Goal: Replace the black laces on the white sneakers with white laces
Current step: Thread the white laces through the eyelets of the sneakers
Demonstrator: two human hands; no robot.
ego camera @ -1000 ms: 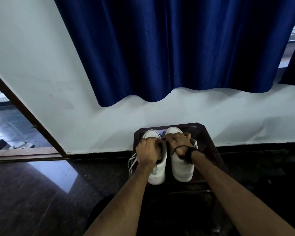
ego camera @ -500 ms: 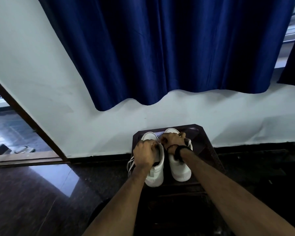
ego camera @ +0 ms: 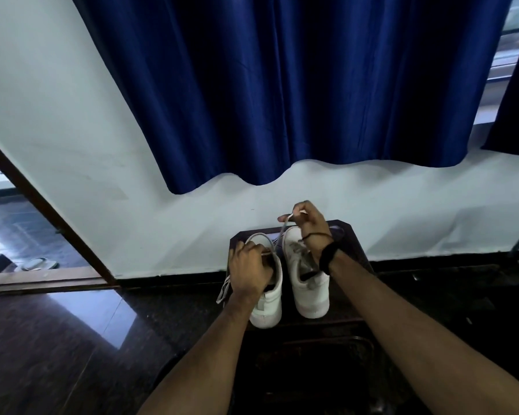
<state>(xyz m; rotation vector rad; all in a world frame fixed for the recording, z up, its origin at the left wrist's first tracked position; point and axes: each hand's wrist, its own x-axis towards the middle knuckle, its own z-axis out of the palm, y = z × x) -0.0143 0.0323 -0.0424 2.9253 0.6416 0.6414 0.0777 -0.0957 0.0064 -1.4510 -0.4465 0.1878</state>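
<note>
Pair of white leather sneakers (ego camera: 307, 283) side by side on small dark wooden worktop (ego camera: 355, 244). Right hand (ego camera: 309, 223) pinches flat white lace (ego camera: 282, 229), pulled up taut; left hand (ego camera: 247, 265) grips left shoe. Risk: hard tug tips shoe, or uneven lace ends.

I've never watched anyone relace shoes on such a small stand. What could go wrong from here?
The right hand pulls a white lace up from the left sneaker; a hard tug could slide it toward the edge of the small dark table, though the left hand braces it. The right sneaker stands unheld alongside and might get knocked. More lace hangs over the table's side and could snag.
</note>
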